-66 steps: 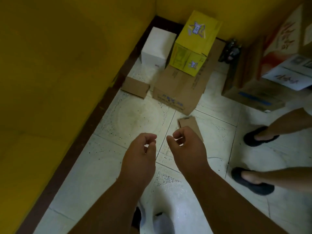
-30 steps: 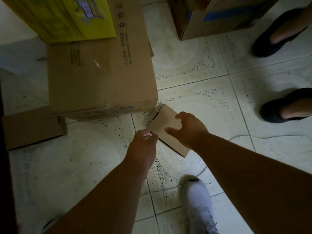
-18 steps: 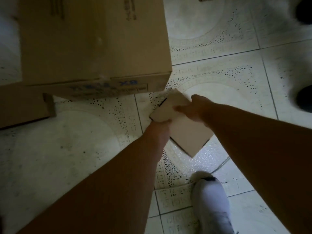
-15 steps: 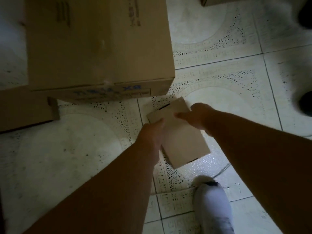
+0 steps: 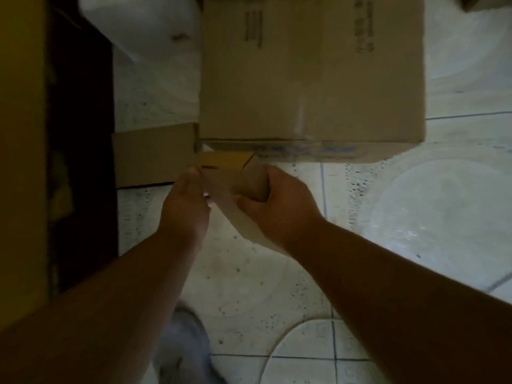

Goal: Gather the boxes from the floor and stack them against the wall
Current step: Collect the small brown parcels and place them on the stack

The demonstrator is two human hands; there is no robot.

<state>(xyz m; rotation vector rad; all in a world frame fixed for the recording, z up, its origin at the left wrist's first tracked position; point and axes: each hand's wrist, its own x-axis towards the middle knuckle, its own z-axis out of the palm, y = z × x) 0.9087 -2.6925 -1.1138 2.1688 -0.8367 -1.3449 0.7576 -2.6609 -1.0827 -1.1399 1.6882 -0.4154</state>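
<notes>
Small flat brown cardboard box (image 5: pixel 235 187) sits mid-frame, gripped by right hand (image 5: pixel 279 209) and, it seems, left hand (image 5: pixel 185 209), before the large brown cardboard box (image 5: pixel 310 76).

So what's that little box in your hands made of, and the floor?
The small box, gripped by the left hand and right hand, looks like plain brown cardboard: matte, with a folded flap edge. The floor looks like glazed ceramic tile: pale, speckled, shiny, with grout lines.

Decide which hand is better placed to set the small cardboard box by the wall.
Left. The left hand holds the small cardboard box on the side nearer the yellow wall; the right hand grips its far side.
</notes>
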